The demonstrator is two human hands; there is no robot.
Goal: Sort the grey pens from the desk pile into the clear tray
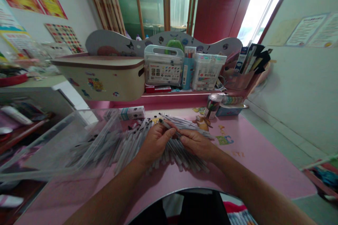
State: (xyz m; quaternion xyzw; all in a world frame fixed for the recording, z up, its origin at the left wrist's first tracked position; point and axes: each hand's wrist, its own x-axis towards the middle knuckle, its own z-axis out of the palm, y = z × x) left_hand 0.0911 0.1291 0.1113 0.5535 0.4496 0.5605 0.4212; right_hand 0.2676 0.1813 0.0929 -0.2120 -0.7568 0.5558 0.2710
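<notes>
Over the middle of the pink desk, my left hand [155, 142] and my right hand [198, 143] meet, fingers pinched. A slim pale pen [165, 124] with a dark end runs between them, both hands closed on it. Under and around the hands lie many translucent white pens [130, 146], fanned out on the desktop. Thinner white sticks with dark tips, perhaps refills [186, 122], lie just behind my hands. To the left, a clear plastic box [81, 160] holds more pens.
Behind the pens are a small white-and-blue carton [132, 113] and a lidded clear jar [213, 105]. The shelf above bears a cream storage bin [105, 81], a marker case [164, 66] and a pink pen holder [239, 77]. The desk's front edge [185, 188] curves inward.
</notes>
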